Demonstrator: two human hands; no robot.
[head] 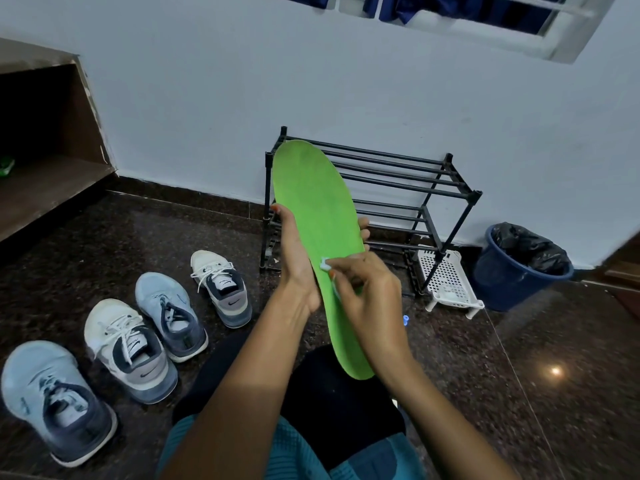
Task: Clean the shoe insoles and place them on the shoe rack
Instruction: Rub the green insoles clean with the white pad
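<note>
A long green insole [317,216] stands nearly upright in front of me, toe end up. My left hand [294,258] grips it from behind at its middle, thumb on the left edge and fingertips showing at the right edge. My right hand [363,289] pinches a small white wipe [327,266] and presses it on the insole's lower half. The black metal shoe rack [415,188] stands against the wall behind the insole, its bars bare.
Several sneakers [124,341] sit in a row on the dark granite floor at the left. A white plastic basket [446,278] and a blue bin [512,271] with a black liner stand right of the rack. Wooden steps rise at far left.
</note>
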